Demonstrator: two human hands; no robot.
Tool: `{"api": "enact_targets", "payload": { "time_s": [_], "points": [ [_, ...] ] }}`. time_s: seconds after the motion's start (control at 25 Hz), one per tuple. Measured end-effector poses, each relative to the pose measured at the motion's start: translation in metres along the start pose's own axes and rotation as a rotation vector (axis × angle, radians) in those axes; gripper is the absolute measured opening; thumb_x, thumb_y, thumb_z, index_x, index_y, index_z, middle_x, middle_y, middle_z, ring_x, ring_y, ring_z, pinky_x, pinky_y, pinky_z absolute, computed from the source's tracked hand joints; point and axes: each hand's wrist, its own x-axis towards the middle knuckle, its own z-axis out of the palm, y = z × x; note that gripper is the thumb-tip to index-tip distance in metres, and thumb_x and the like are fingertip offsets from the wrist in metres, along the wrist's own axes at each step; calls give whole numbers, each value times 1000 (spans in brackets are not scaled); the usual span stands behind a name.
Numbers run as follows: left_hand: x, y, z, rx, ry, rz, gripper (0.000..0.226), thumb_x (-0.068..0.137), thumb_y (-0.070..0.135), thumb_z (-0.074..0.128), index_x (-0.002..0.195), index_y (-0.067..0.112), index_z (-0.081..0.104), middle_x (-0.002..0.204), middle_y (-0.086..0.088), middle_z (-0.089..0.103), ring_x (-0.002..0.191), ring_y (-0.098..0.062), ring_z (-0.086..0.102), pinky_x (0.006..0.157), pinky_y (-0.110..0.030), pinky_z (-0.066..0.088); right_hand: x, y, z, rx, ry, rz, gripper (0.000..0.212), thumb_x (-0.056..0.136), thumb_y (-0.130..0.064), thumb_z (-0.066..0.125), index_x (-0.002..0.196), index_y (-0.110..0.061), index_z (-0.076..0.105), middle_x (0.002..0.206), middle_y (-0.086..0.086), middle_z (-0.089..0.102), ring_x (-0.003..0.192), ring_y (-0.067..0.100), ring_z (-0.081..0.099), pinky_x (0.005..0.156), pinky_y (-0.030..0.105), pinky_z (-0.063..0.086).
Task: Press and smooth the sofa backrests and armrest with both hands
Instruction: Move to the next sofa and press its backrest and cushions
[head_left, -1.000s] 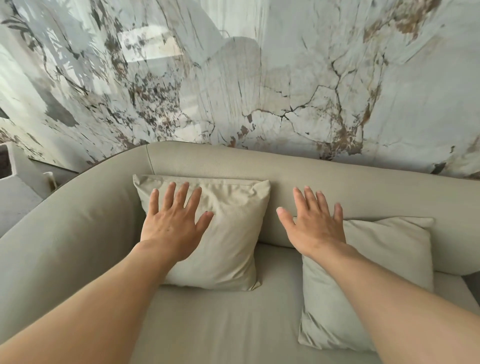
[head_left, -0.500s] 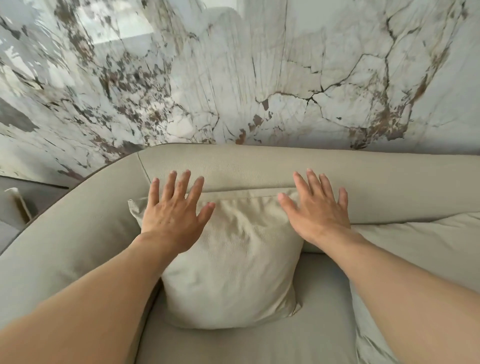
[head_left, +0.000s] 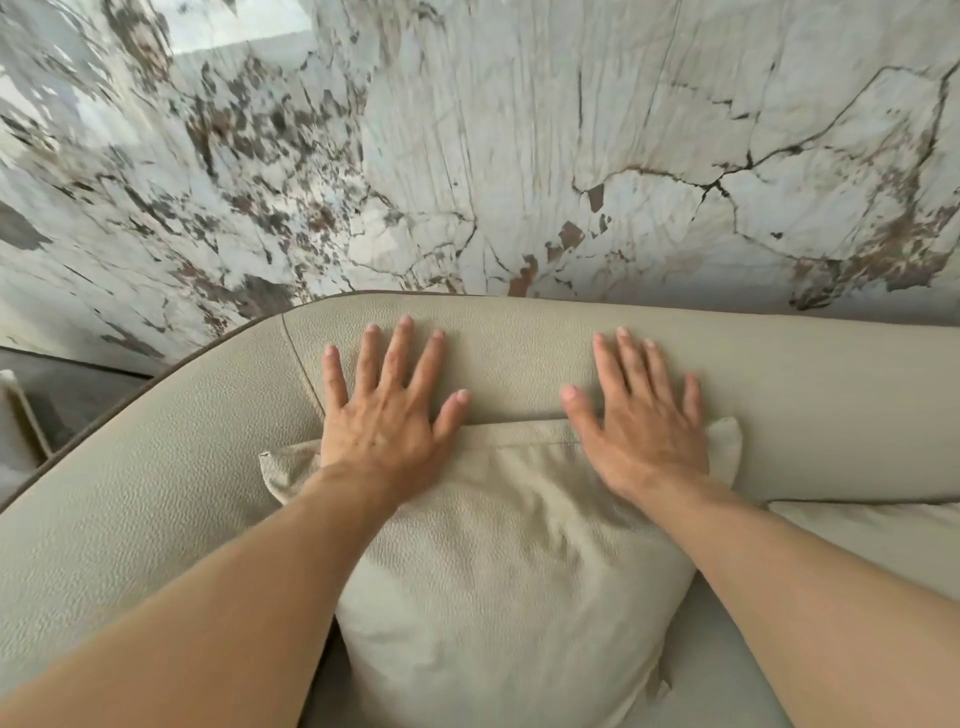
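Note:
The beige leather sofa backrest (head_left: 805, 374) runs across the middle of the view and curves at the left into the armrest (head_left: 130, 467). My left hand (head_left: 387, 410) lies flat on the backrest with fingers spread, its fingertips close to the top edge. My right hand (head_left: 641, 421) lies flat on the backrest a little to the right, fingers apart. Both wrists cross the top edge of a beige cushion (head_left: 509, 571) that leans against the backrest below my hands. Neither hand holds anything.
A marble-patterned wall (head_left: 519, 156) rises directly behind the sofa. A second cushion (head_left: 872, 530) shows at the right edge. The sofa seat (head_left: 717, 675) is visible at the bottom right. A light object (head_left: 15, 415) stands on the floor beyond the armrest at the left.
Both hands have moved up from the cushions onto the backrest. The view has come closer to the sofa and shifted left, pushing the right cushion to the frame edge.

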Motion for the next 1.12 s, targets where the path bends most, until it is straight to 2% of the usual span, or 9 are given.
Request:
{"api": "enact_targets", "payload": {
  "time_s": [0.08,0.24,0.4,0.6,1.12],
  "points": [
    [0,1,17,7,70,-11,70,90,67,6,151,37,-11,163,5,-8,148,-24,-14,117,-55,-10,1,0,15,-30,88,-7,73,88,-66,2,151,-31,-10,162,-6,-14,147,16,-16,117,51,-10],
    [5,2,40,2,212,-28,69,91,59,26,153,33,9,162,0,14,148,-29,5,116,-57,-1,4,-2,40,-20,291,16,74,90,-61,22,153,-23,13,162,3,12,148,25,4,116,54,-2],
    [11,2,50,6,301,-17,71,88,57,32,152,31,18,159,-3,24,146,-32,15,115,-59,4,10,-2,50,-16,423,7,73,89,-58,31,151,-20,24,158,7,26,146,30,16,115,58,6],
    [19,0,55,35,344,-19,71,87,57,33,151,29,25,158,-5,28,145,-32,17,115,-60,7,18,-3,53,-26,476,13,73,89,-58,32,150,-20,26,157,7,28,146,30,18,115,58,7],
    [51,-3,59,47,369,-9,71,86,57,33,150,28,26,156,-7,30,144,-33,19,114,-58,4,44,-6,56,-25,541,30,72,88,-58,33,150,-20,28,157,7,29,146,30,18,115,57,7]
  ]
}}
